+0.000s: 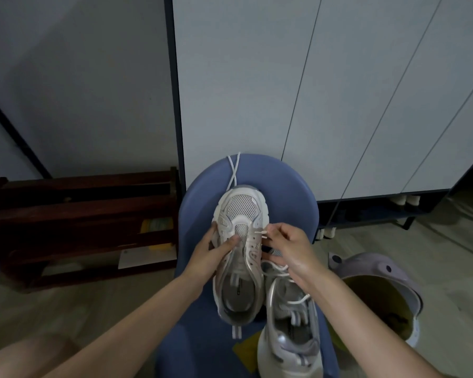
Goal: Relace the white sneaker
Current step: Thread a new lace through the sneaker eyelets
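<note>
The left hand (220,248) grips the white sneaker (239,252) on the blue chair (290,192), thumb curled on the tongue. The right hand (286,248) pinches the lace tip (261,233) at an eyelet on the sneaker's right side. The tip may miss the small hole if the sneaker shifts. The second sneaker (291,323) lies just beside.

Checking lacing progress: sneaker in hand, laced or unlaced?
Mostly unlaced: sneaker shows bare eyelets; right hand pinches lace tips at a front eyelet.
</note>
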